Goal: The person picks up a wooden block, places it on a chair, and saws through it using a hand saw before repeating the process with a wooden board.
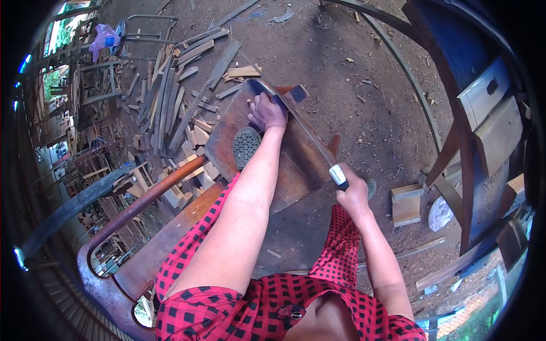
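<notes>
A long thin saw runs diagonally across a brown wooden board or seat. My right hand is wrapped round its white and black handle. At the board's far end my left hand has its fingers bent over a dark piece beside the blade; the fingertips are partly hidden. A reddish piece with a dark end sticks out past the blade. My left foot in a perforated green shoe rests on the board.
Wood offcuts lie heaped at the left, near a metal-framed stool. A brown curved wooden frame stands at lower left. Large wooden parts, a block and a plastic bag are at the right.
</notes>
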`<control>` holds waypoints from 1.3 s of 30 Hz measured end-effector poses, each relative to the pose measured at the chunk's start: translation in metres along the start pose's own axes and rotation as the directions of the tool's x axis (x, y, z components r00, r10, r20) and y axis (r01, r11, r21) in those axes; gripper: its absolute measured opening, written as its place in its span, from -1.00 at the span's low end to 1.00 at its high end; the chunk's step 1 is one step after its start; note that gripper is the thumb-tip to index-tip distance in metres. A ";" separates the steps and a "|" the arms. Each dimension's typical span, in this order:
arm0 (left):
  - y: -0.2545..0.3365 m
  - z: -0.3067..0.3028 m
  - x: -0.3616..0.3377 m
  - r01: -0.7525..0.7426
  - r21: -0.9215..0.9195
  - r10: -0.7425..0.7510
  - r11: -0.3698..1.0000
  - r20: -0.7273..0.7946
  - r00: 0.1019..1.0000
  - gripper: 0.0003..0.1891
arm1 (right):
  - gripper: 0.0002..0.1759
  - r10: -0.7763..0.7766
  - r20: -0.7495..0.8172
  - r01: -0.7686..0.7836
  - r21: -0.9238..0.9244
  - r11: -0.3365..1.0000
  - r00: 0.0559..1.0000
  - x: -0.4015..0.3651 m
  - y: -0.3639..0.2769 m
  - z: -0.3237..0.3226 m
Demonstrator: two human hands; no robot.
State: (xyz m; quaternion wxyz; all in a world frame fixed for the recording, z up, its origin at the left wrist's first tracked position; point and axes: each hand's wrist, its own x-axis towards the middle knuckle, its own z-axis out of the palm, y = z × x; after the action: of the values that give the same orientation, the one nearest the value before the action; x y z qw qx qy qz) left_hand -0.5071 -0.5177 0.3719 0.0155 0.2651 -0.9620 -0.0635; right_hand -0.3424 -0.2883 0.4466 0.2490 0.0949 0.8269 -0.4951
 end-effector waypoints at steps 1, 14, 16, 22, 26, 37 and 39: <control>0.003 -0.001 0.000 0.010 0.003 -0.010 1.000 0.023 1.000 -0.61 | -0.47 -0.015 -0.011 0.016 0.029 0.999 1.000 -0.002 0.001 0.001; -0.001 0.005 0.001 0.002 -0.019 -0.002 1.000 -0.007 1.000 -0.63 | -0.46 -0.071 -0.036 0.067 -0.089 0.994 0.997 -0.009 0.009 -0.015; 0.003 0.001 -0.001 0.001 -0.006 -0.001 1.000 -0.003 1.000 -0.63 | -0.45 -0.057 -0.007 0.057 -0.048 0.997 0.998 0.011 0.004 -0.007; 0.001 -0.001 0.002 0.020 0.009 -0.020 1.000 0.032 0.999 -0.66 | -0.44 -0.024 -0.075 0.026 0.029 0.999 0.997 -0.070 0.042 -0.022; 0.000 0.003 0.001 0.008 0.028 -0.009 1.000 0.031 0.999 -0.67 | -0.42 -0.046 -0.070 0.042 -0.057 0.997 0.996 -0.063 0.035 -0.030; 0.002 -0.001 0.002 0.020 0.033 -0.022 0.999 0.054 0.998 -0.66 | -0.45 -0.065 -0.096 0.062 -0.028 0.998 0.993 -0.058 0.038 -0.019; -0.002 0.000 0.004 0.026 0.041 -0.029 0.999 0.097 0.995 -0.66 | -0.46 -0.054 -0.112 0.051 -0.034 0.998 0.992 -0.072 0.034 -0.028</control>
State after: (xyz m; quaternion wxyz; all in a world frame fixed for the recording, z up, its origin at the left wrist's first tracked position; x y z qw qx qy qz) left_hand -0.5096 -0.5213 0.3719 -0.0377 0.2752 -0.9589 -0.0576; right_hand -0.2754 -0.2413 0.4678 0.1903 0.0970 0.8495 -0.4824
